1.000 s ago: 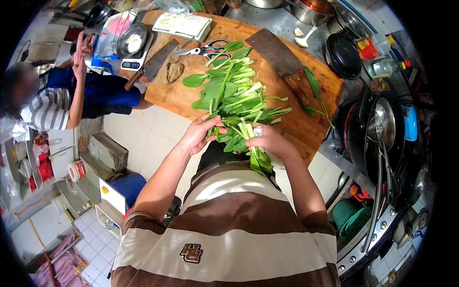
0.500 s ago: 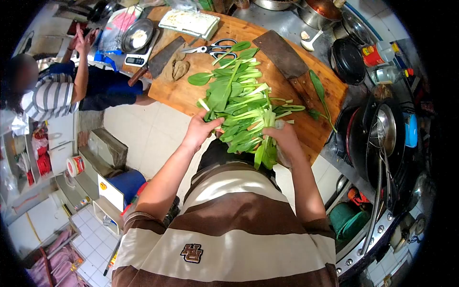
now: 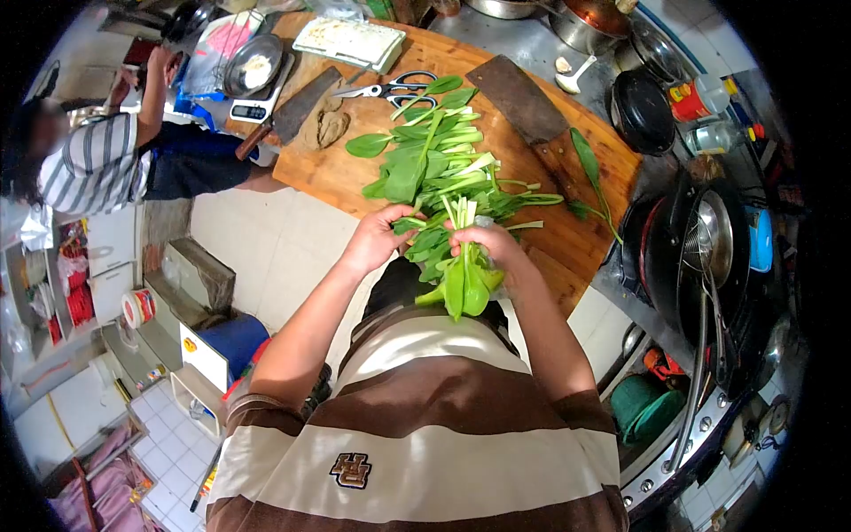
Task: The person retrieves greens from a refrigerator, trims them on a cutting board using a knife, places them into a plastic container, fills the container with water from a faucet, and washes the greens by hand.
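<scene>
My right hand (image 3: 487,246) is closed round a small bunch of leafy greens (image 3: 465,282), pale cut stems pointing up and leaves hanging toward my shirt. At the pile's near left edge, my left hand (image 3: 379,239) pinches a green leaf (image 3: 409,224) between thumb and fingers; its far end is partly hidden. Ahead of both hands a long pile of the same greens (image 3: 448,164) lies across the wooden cutting board (image 3: 332,184), stems mostly to the right. One loose stalk (image 3: 588,161) rests apart on the right.
On the board lie a cleaver (image 3: 523,97), scissors (image 3: 390,89), a second knife (image 3: 310,105) and a brown crumpled lump (image 3: 330,124). A digital scale (image 3: 253,110) carries a metal bowl (image 3: 252,67). A wok (image 3: 674,257) stands at right. Another person (image 3: 97,168) is at the left.
My right hand has moved left and gathered a bunch of greens off the near end of the pile. My left hand has shifted slightly. The other person has lowered their hands.
</scene>
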`<state>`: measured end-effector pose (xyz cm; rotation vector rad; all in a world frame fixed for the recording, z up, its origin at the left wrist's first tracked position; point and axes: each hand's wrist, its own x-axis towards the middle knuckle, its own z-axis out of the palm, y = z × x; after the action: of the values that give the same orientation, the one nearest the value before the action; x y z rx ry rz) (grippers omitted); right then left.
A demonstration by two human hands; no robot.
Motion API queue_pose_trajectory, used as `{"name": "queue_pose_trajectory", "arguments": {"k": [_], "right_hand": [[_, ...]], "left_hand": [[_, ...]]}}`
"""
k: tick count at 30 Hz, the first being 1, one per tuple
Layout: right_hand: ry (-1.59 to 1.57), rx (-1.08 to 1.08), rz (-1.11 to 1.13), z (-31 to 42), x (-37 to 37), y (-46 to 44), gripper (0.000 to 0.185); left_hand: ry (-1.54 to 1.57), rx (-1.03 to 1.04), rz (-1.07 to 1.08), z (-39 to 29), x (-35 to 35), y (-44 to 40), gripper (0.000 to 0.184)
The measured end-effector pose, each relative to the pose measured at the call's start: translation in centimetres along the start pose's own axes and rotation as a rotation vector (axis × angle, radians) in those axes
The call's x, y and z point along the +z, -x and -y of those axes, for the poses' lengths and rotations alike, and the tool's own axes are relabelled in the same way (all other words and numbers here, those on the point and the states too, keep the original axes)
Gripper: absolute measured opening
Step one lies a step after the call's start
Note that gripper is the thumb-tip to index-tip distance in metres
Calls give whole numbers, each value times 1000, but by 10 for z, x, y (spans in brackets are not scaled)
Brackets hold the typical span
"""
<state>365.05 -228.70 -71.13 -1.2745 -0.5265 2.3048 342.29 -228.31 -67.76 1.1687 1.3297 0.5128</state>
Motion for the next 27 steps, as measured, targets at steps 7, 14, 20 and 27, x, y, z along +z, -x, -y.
{"name": "queue_pose_trajectory", "arguments": {"k": [7, 14, 20, 27], "right_hand": [[-165, 56, -44, 9, 0, -2, 53], [307, -236, -80, 3, 5, -3, 28], [447, -244, -50, 7, 2, -16, 29], [434, -249, -138, 24, 3, -6, 30]], "left_hand": [[-326, 347, 71, 2, -5, -2, 29], [11, -17, -30, -7, -10, -5, 24], [6, -19, -10, -16, -13, -6, 22], [140, -46, -104, -9, -14, -11, 21]]}}
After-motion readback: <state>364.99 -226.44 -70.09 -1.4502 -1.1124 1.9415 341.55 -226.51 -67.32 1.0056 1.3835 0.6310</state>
